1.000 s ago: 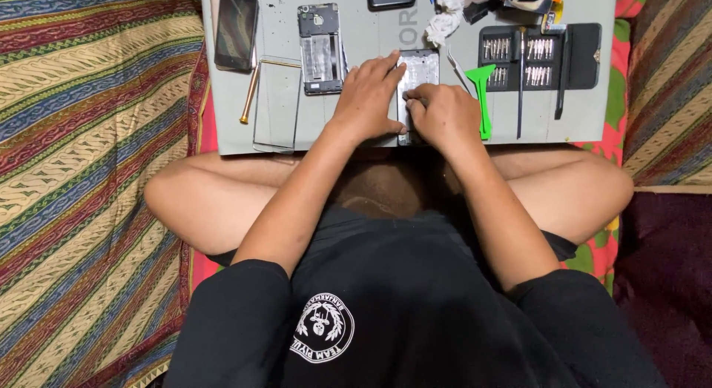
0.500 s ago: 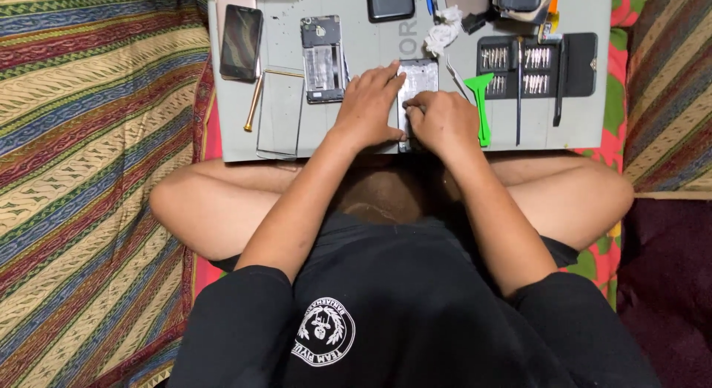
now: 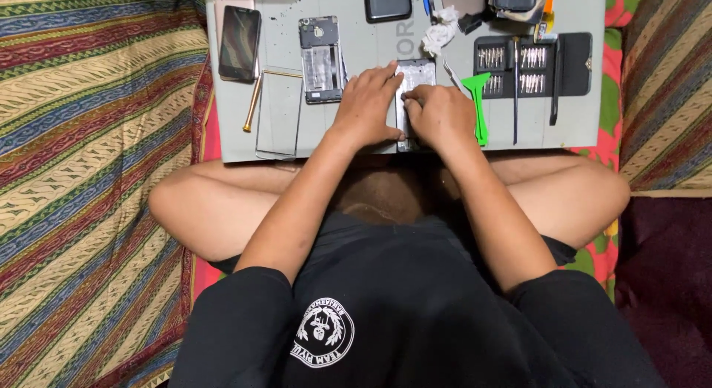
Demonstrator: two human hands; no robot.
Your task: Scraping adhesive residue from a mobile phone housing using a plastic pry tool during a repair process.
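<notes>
An opened phone body [image 3: 414,80] is pinned flat on the grey work mat [image 3: 371,47], close to the mat's near edge and directly in front of the seated person. It is covered on its left side by the left hand [image 3: 365,106], whose fingers are spread and pressed down rather than closed around anything. The right hand [image 3: 441,115] is bunched at the body's right edge with the fingertips drawn together — whether a small tool or part is pinched there cannot be told, since the fingers hide it.

For work of this kind, the body is best kept steady under the flat palm while pressure from the other hand is applied gently and squarely, so that nothing slips or bends. Small, controlled movements are called for, as the inner parts look delicate.

Just to the right, a green pry tool [image 3: 478,106] is laid, and beyond it a black case of screwdriver bits [image 3: 534,62]. To the left, a second opened phone [image 3: 320,58], a glass panel [image 3: 278,114], a slim gold-coloured stick [image 3: 253,103] and a dark phone [image 3: 241,43] are set out — all well within reach.
</notes>
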